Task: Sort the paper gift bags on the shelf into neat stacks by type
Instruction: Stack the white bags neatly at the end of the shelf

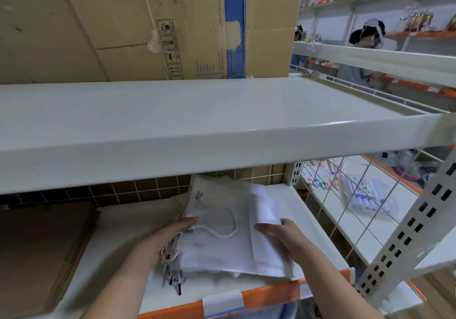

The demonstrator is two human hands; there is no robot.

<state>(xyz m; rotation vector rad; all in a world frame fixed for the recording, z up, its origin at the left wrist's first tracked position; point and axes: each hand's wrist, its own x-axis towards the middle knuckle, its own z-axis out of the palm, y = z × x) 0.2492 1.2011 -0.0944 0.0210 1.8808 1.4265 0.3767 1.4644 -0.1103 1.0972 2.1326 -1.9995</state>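
A stack of flat white paper gift bags (222,247) with white rope handles lies on the lower white shelf (118,257) with an orange front strip. My left hand (158,239) grips the stack's left edge, thumb on top, near loose handle cords. My right hand (283,239) holds the right edge, thumb over a folded white bag. Further beige-white bags (214,187) lie behind, partly hidden under the upper shelf. A flat brown stack, possibly kraft bags (42,252), lies at the left of the same shelf.
The white upper shelf (197,121) overhangs the work area, bearing a large cardboard box (172,22). A wire grid divider (345,195) and perforated upright (407,220) bound the right side, with marker pens (365,195) beyond. A person (365,54) stands at far shelves.
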